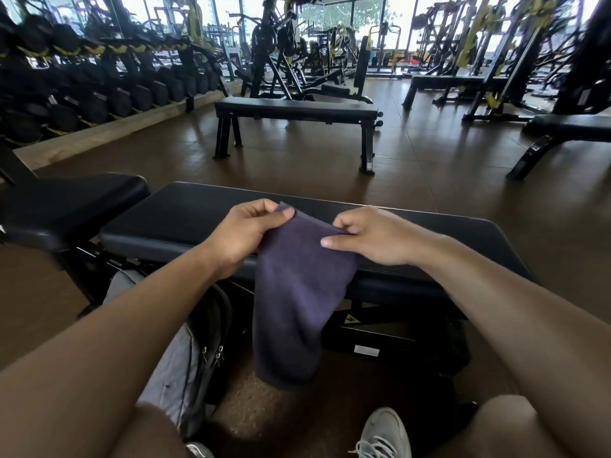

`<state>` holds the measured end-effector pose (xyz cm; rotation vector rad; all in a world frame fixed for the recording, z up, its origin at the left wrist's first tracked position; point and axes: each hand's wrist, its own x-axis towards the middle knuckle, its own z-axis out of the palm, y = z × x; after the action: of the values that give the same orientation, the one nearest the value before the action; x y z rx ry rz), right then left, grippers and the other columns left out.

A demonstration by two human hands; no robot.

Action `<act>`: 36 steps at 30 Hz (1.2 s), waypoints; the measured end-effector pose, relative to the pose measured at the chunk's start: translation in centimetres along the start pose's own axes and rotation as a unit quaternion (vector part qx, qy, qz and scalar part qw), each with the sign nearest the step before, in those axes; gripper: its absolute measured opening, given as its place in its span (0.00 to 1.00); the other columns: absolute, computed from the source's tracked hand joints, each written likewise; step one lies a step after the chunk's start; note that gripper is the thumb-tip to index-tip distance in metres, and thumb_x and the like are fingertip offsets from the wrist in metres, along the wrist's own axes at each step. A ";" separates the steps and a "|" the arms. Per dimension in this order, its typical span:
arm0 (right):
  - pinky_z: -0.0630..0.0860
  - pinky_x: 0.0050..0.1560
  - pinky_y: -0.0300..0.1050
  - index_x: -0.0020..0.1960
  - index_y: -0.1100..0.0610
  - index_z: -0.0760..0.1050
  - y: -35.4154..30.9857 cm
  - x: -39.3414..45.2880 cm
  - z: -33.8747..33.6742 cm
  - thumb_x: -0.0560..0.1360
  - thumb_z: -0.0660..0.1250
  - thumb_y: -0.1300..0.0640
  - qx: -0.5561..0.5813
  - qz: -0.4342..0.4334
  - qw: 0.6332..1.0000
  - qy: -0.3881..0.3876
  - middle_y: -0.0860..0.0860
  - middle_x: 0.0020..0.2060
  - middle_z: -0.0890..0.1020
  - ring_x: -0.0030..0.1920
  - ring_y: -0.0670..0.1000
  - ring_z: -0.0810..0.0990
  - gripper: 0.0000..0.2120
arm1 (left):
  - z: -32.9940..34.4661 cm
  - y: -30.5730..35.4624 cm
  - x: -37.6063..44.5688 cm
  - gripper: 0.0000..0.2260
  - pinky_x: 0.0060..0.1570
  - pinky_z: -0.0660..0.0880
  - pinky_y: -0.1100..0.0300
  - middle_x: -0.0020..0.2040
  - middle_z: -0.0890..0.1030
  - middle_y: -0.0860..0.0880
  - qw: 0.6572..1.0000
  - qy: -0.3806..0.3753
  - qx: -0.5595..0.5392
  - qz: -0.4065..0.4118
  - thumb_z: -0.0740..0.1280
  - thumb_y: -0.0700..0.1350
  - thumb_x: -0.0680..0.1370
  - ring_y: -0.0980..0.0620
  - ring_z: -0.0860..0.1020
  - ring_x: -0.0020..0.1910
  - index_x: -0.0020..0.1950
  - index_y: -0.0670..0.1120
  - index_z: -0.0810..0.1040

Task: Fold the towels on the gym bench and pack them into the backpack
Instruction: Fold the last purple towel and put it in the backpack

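Holding a dark purple towel (297,292) up by its top edge, I have both hands over the near side of the black gym bench (185,213) in front of me. My left hand (241,236) pinches the towel's upper corner at about 11 o'clock of the cloth, thumb on the near face and curled fingers behind it. My right hand (373,236) pinches the top edge at about 1 o'clock, the thumb stretched flat along the front of the fabric and the fingers curled round the back. Between the two hands the top edge runs slightly downhill toward the right. From there the towel hangs straight down toward 6 o'clock, past the front edge of the bench, and its lower end looks doubled over and rounded; I cannot tell whether it touches the floor.

At about 8 o'clock from the towel, a grey and black backpack (195,352) stands on the floor against the bench frame, just beside my left forearm, its zip pulls showing. At 5 o'clock, low in view, sits my grey laced shoe (383,434). Another black bench (294,110) stands well apart at 12 o'clock, and a rack of dumbbells (99,87) runs along the wall at 10 o'clock.
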<state>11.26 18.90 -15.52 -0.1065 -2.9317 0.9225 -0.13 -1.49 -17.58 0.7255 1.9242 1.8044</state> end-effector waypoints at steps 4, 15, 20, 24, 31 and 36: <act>0.69 0.38 0.40 0.38 0.51 0.79 0.2 -0.1 -1.1 0.69 0.78 0.42 -0.092 -0.024 0.990 0.102 0.45 0.30 0.82 0.34 0.38 0.77 0.14 | 0.3 -0.9 -0.2 0.10 0.33 0.70 0.64 0.38 0.81 0.52 0.997 -0.058 0.038 -0.031 0.70 0.40 0.79 0.58 0.77 0.33 0.42 0.49 0.72; 0.69 0.48 0.44 0.52 0.44 0.83 -0.8 -0.5 -1.7 0.68 0.73 0.32 -0.195 -0.039 0.974 0.108 0.40 0.31 0.74 0.43 0.47 0.75 0.20 | 1.5 -0.2 -0.3 0.10 0.41 0.78 0.63 0.37 0.82 0.52 0.994 -0.106 -0.024 0.005 0.68 0.39 0.79 0.58 0.81 0.37 0.41 0.47 0.71; 0.72 0.53 0.48 0.46 0.45 0.76 -1.3 -0.6 -1.6 0.63 0.69 0.25 -0.163 -0.060 0.981 0.086 0.42 0.43 0.76 0.49 0.47 0.74 0.26 | 1.8 0.1 -0.5 0.10 0.32 0.76 0.64 0.38 0.80 0.48 0.995 -0.086 -0.052 0.016 0.72 0.42 0.75 0.56 0.79 0.35 0.40 0.48 0.71; 0.72 0.39 0.48 0.41 0.48 0.68 -1.9 -0.2 0.9 0.70 0.67 0.29 -0.180 -0.059 0.980 0.065 0.45 0.35 0.77 0.39 0.49 0.76 0.23 | 2.6 -0.2 -0.5 0.10 0.30 0.74 0.63 0.38 0.80 0.47 0.995 -0.078 -0.063 0.012 0.73 0.45 0.72 0.54 0.79 0.34 0.39 0.48 0.73; 0.68 0.33 0.43 0.40 0.63 0.74 -2.8 -0.1 -1.6 0.80 0.67 0.46 0.007 -0.054 0.997 0.050 0.50 0.31 0.75 0.31 0.46 0.71 0.20 | 1.5 -1.9 -0.9 0.24 0.68 0.73 0.49 0.63 0.83 0.46 0.960 -0.257 0.030 -0.111 0.80 0.43 0.69 0.47 0.80 0.65 0.64 0.47 0.80; 0.82 0.48 0.45 0.53 0.58 0.83 -1.0 -1.6 -4.8 0.80 0.68 0.52 0.355 0.018 0.931 0.082 0.54 0.45 0.88 0.45 0.50 0.86 0.10 | 1.3 -2.7 -1.3 0.28 0.75 0.65 0.49 0.64 0.83 0.52 0.899 -0.367 0.129 -0.198 0.80 0.43 0.66 0.51 0.78 0.67 0.65 0.48 0.79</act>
<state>13.18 20.69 -11.11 -0.1826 -2.2781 1.8021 1.40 -1.35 -20.48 0.8604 1.6254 0.8521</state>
